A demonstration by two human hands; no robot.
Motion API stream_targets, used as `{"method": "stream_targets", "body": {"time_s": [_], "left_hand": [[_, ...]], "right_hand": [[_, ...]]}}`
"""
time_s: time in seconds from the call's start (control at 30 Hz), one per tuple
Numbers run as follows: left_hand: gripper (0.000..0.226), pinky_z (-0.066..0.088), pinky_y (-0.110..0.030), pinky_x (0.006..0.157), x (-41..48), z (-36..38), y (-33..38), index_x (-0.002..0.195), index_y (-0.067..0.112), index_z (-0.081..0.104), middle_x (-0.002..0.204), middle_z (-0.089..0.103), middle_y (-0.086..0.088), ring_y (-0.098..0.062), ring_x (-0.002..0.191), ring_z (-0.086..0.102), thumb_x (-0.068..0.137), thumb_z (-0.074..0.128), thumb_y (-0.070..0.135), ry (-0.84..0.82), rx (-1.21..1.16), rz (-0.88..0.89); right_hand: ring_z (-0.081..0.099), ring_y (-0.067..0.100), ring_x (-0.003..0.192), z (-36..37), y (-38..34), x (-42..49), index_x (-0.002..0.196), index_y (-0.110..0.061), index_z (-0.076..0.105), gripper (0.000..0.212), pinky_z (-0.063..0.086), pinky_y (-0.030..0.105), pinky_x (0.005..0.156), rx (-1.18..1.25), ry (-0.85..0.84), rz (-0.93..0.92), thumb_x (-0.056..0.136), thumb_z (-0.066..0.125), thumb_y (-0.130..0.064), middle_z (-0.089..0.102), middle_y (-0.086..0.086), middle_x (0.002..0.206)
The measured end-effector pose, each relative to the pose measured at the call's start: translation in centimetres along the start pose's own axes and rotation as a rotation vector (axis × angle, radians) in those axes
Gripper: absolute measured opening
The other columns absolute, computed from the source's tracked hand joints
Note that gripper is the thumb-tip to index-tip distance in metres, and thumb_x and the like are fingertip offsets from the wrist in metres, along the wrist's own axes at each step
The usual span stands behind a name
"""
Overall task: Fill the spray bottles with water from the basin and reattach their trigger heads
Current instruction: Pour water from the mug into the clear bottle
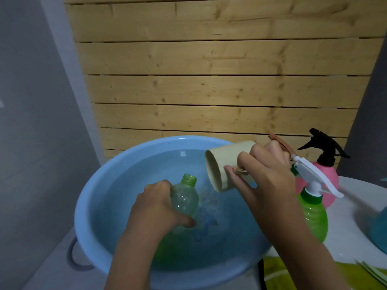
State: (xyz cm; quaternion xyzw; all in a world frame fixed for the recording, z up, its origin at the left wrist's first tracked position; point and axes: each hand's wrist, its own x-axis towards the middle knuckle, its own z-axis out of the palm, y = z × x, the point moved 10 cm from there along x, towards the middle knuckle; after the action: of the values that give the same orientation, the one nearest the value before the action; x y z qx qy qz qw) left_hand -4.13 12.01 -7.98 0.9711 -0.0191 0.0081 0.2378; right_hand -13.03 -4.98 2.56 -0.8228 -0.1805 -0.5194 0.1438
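Observation:
My left hand point(159, 208) grips a clear green spray bottle point(185, 197) with no trigger head, held tilted over the water in the blue basin point(88, 208). Its open neck points up and away from me. My right hand point(266, 176) holds a cream cup point(222, 164) tipped on its side, mouth facing left, just right of the bottle's neck. Water runs from the cup's lower rim into the basin beside the bottle. A second green bottle point(314, 216) with a white trigger head stands to the right.
A pink spray bottle point(330, 176) with a black trigger head stands behind the green one on a white table point(347, 231). A blue-green object point(380, 231) sits at the right edge. A wooden slat wall point(209, 80) rises behind the basin. Yellow-green cloth point(278, 273) lies at the bottom right.

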Motion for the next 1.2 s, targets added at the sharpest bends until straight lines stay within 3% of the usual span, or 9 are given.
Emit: {"method": "stream_targets", "body": {"time_s": [0.1,0.3,0.5,0.67,0.9,1.03,1.2], "left_hand": [[0.066,0.05,-0.032,0.076,0.1,0.1,-0.1,0.096,0.023,0.055,0.098,0.055,0.005,-0.018,0.093,0.055,0.043,0.089,0.046,-0.009,-0.029,-0.006],[0.068,0.045,-0.029,0.074,0.3,0.3,0.0,0.093,0.029,0.05,0.106,0.054,0.004,-0.019,0.099,0.052,0.041,0.092,0.04,-0.017,-0.119,0.015],[0.067,0.047,-0.031,0.07,0.4,0.1,-0.2,0.081,0.031,0.045,0.102,0.056,0.003,-0.02,0.096,0.054,0.032,0.091,0.037,-0.022,-0.234,0.049],[0.068,0.045,-0.03,0.069,0.4,-0.5,-0.7,0.081,0.029,0.043,0.099,0.055,0.003,-0.02,0.097,0.051,0.035,0.094,0.034,0.0,-0.265,0.065],[0.065,0.047,-0.032,0.082,0.6,-0.7,-1.2,0.086,0.032,0.049,0.104,0.056,0.006,-0.019,0.103,0.052,0.039,0.095,0.031,0.006,-0.27,0.061],[0.064,0.041,-0.025,0.079,0.7,-0.6,-1.1,0.09,0.035,0.049,0.107,0.053,0.005,-0.017,0.105,0.05,0.044,0.094,0.033,0.003,-0.215,0.066],[0.066,0.044,-0.026,0.075,0.8,-0.3,-1.6,0.091,0.033,0.053,0.105,0.057,0.001,-0.018,0.098,0.054,0.04,0.094,0.032,-0.007,-0.212,0.031]], "right_hand": [[0.02,0.008,0.074,1.8,1.0,-0.5,0.068,-0.017,0.04,0.029,0.014,0.026,0.065,0.052,-0.108,0.022,0.078,0.066,-0.011,0.028,-0.01,0.073],[0.031,0.014,0.071,4.9,2.5,-1.9,0.067,-0.018,0.041,0.025,0.024,0.027,0.068,0.08,-0.304,0.069,0.075,0.065,-0.017,0.034,-0.009,0.071],[0.035,0.016,0.065,6.4,3.6,-2.9,0.065,-0.022,0.034,0.043,0.028,0.03,0.061,0.026,-0.468,0.168,0.074,0.076,-0.019,0.036,-0.009,0.063],[0.037,0.018,0.072,7.5,4.7,-3.7,0.063,-0.019,0.038,0.036,0.032,0.035,0.064,0.073,-0.561,0.275,0.084,0.066,-0.028,0.044,-0.003,0.065],[0.037,0.013,0.086,9.3,5.2,-4.8,0.072,-0.018,0.049,0.03,0.029,0.027,0.071,0.144,-0.712,0.382,0.093,0.055,-0.037,0.041,-0.006,0.075],[0.042,0.014,0.086,9.6,5.3,-5.0,0.074,-0.011,0.054,0.031,0.035,0.03,0.073,0.207,-0.7,0.407,0.093,0.056,-0.036,0.049,-0.002,0.079],[0.039,0.008,0.065,7.6,5.7,-3.8,0.058,-0.017,0.038,0.041,0.03,0.017,0.06,0.286,-0.501,0.448,0.09,0.062,-0.025,0.041,-0.005,0.062]]}}
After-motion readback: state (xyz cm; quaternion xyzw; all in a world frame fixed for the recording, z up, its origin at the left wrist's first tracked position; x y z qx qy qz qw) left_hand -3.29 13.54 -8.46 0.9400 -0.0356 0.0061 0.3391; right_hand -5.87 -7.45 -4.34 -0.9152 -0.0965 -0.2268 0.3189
